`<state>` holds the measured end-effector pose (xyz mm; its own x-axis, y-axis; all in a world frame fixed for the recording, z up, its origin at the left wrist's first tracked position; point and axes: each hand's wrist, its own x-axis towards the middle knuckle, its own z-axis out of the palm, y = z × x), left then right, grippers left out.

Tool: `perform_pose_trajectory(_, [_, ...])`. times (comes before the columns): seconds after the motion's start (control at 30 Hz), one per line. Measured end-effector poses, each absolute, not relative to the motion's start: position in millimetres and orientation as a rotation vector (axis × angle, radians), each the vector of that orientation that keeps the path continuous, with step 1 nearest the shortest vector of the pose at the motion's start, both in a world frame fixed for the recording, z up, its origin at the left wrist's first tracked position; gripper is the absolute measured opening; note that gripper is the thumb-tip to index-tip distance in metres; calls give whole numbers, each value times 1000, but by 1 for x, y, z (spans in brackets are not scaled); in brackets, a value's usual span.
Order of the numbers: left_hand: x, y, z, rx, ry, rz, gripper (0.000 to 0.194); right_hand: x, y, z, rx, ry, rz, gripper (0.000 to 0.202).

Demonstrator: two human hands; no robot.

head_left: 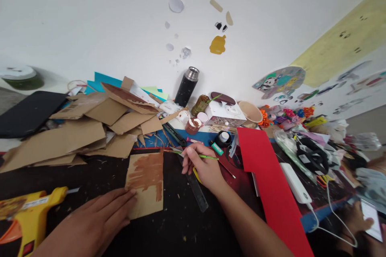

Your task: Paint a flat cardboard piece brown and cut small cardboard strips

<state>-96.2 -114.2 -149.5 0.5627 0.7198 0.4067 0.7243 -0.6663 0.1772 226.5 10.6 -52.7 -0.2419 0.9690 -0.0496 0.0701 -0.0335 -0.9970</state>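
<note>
A rectangular piece of cardboard (145, 202) lies on the dark table, its upper part streaked with brown paint. Flat on its left edge rest the fingers of my left hand (104, 215), stretched out. My right hand (200, 164) pinches a thin green-handled paintbrush (212, 157), whose tip points left near the cardboard's top right corner. Under that hand lies a ruler (197, 192), with a yellow handle partly hidden beside it. Behind the hands stands an open jar of brown paint (193, 126).
A yellow glue gun (39, 209) lies at the left. Cardboard scraps (69, 138) are piled behind it. At the back stand a black flask (186, 90) and a white box (224, 113). Red card (265, 168) and a white power strip (295, 182) lie right; another person's hand holds a phone (370, 219).
</note>
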Motion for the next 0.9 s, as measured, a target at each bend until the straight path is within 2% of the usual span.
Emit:
perform_pose_trajectory(0.2, [-106, -126, -170, -2918, -1397, -674, 46, 231, 2, -53, -1180, -1414, 1372, 59])
perform_pose_trajectory(0.6, [-110, -127, -171, -2907, -1287, -609, 53, 230, 5, -57, -1219, -1331, 1381, 62])
perform_pose_trajectory(0.9, [-120, -134, -175, -3029, -1480, -528, 62, 227, 7, -60, -1220, -1376, 1385, 60])
